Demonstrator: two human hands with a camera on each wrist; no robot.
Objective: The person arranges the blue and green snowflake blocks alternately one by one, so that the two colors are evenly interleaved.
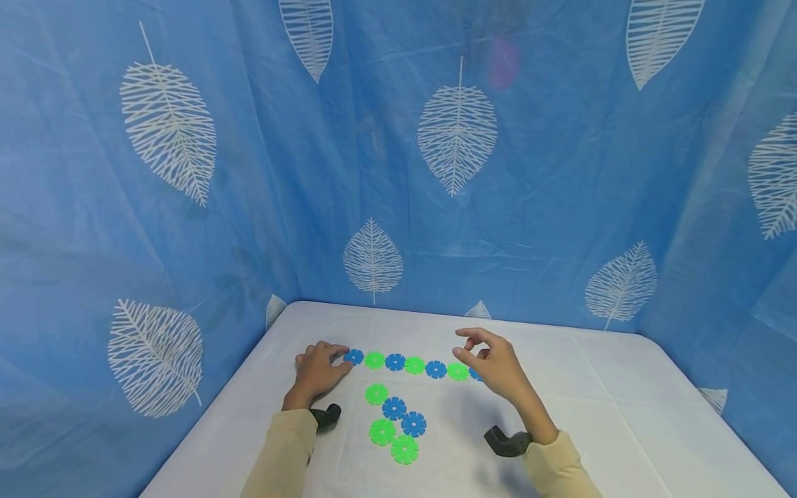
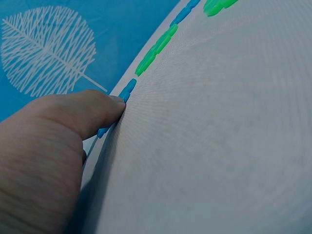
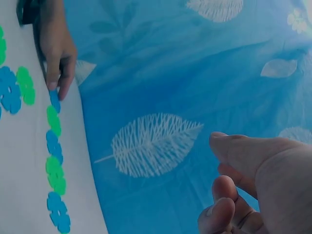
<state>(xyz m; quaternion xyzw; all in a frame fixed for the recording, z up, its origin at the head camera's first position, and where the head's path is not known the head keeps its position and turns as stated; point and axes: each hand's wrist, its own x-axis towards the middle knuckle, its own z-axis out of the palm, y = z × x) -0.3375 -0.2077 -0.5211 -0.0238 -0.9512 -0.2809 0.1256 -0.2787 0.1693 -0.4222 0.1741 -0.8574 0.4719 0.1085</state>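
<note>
A row of flat notched flower-shaped plastic discs, blue and green by turns, runs across the white table. At its left end my left hand (image 1: 316, 371) pinches a blue disc (image 1: 354, 357) between thumb and fingers; the thumb (image 2: 105, 109) lies against its edge in the left wrist view. Beside it comes a green disc (image 1: 375, 360). Raised above the row's right end, my right hand (image 1: 496, 364) has thumb and index apart and the other fingers loosely bent, holding nothing. It partly covers the last blue disc (image 1: 476, 375), next to a green disc (image 1: 457, 371).
Nearer to me lies a loose group of more discs, among them a green disc (image 1: 382, 431) and a blue disc (image 1: 414, 424). A blue curtain (image 1: 535, 207) with white leaf prints surrounds the table (image 1: 598, 415). Both wrists wear dark mounts.
</note>
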